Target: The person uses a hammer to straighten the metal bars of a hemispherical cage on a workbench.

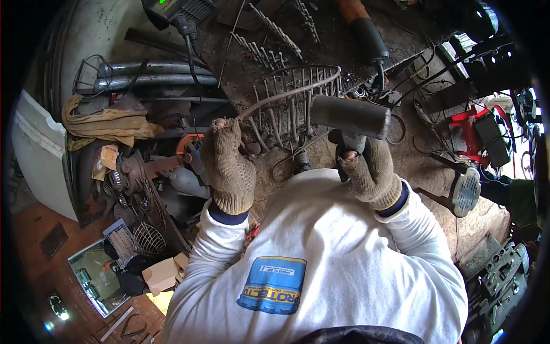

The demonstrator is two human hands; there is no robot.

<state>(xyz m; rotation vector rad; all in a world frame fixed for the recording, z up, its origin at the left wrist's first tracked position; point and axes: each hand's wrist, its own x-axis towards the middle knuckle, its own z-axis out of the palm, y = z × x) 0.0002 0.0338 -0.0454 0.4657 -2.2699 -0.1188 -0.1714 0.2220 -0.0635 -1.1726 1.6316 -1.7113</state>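
My left hand [230,163], in a knitted brown work glove, is closed around the near left end of a curved metal rack [289,93]. The rack has a bent bar for a rim and several short rods standing along it. It rests at the near edge of the dark metal workbench [229,86]. My right hand [371,176], gloved alike, grips a hammer by its handle. The hammer's thick cylindrical dark head [350,116] hangs just above the rack's right end and hides part of it. Most of the handle is foreshortened or covered by my fingers.
Rows of upright metal pins [269,34] and an orange-and-black power tool [366,34] with a cable occupy the bench. Metal pipes [154,77] and a tan cloth [109,121] lie at left. At right stand a red plastic stool [470,129] and a small stool-like stand [465,192].
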